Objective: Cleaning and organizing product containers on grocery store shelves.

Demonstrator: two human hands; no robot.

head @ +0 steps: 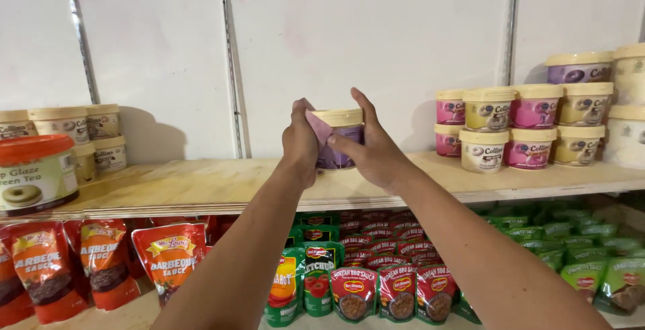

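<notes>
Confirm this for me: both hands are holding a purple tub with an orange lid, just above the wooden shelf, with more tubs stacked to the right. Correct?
Not quite. The head view shows the purple tub has a pale cream lid, not an orange one. The rest holds: the left hand and right hand both grip it above the wooden shelf, with stacked tubs to the right.

White wall (pixel 376 28), plywood shelf (pixel 201 185)
</notes>
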